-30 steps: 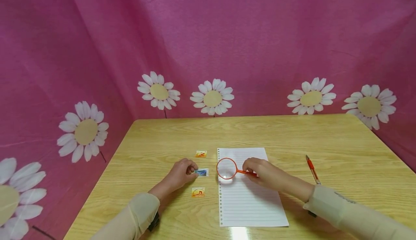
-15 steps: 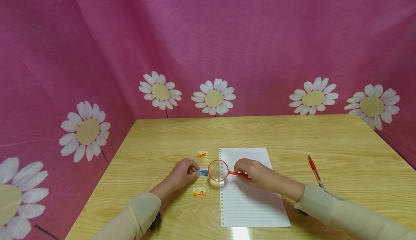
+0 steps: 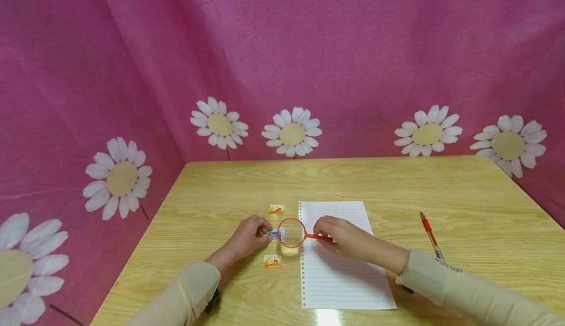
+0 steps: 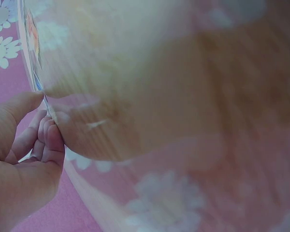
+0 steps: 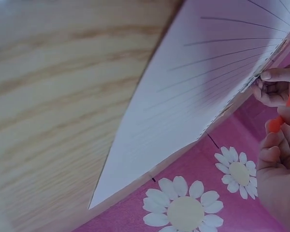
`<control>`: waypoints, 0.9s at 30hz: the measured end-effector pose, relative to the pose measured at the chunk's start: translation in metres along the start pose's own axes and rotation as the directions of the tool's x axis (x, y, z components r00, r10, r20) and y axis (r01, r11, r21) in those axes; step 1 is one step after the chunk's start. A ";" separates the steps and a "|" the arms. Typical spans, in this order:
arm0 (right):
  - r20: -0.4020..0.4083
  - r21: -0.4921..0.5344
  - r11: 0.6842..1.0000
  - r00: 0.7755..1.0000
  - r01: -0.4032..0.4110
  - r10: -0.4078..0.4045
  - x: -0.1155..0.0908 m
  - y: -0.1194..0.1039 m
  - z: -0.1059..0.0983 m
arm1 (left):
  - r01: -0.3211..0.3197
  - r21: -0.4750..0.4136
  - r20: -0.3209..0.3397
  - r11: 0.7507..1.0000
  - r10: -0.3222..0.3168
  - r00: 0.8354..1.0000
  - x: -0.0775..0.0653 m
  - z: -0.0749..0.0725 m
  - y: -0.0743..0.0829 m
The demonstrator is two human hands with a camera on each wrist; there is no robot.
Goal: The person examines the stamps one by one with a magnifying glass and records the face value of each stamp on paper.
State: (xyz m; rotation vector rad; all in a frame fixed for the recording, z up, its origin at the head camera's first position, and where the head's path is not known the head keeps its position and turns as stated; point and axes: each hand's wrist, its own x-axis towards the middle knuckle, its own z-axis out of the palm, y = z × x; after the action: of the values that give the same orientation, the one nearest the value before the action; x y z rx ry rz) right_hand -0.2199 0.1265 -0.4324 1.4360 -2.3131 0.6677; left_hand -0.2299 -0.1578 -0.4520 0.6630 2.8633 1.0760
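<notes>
While the left hand [image 3: 250, 235] pinches the middle stamp [image 3: 274, 234] and the right hand [image 3: 342, 236] grips the magnifier [image 3: 306, 236], its rim overlapping that stamp's edge in the head view, I'd guess the look-over is only partway along. The far stamp [image 3: 276, 209] and near stamp [image 3: 272, 261] lie loose on the tabletop [image 3: 212, 188], can't tell if they're done. I see no writing on the paper [image 3: 348, 287], and the pen [image 3: 430, 236] lies unheld.
</notes>
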 end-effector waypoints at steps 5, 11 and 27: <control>0.002 -0.001 1.000 1.000 -0.011 0.011 0.001 -0.003 -0.001 | 0.001 -0.006 -0.001 1.000 -0.001 1.000 0.001 0.000 0.000; 0.009 0.008 1.000 1.000 -0.024 0.024 0.003 -0.005 -0.002 | 0.009 -0.012 0.003 1.000 -0.009 1.000 0.001 0.000 0.001; -0.003 0.015 1.000 1.000 -0.020 0.020 0.002 -0.007 -0.002 | 0.014 -0.004 0.002 1.000 -0.014 1.000 0.000 0.000 0.004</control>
State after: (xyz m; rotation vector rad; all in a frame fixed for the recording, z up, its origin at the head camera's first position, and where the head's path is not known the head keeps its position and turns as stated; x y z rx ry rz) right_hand -0.2145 0.1235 -0.4281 1.4188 -2.3274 0.6935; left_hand -0.2284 -0.1555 -0.4493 0.6433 2.8587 1.0776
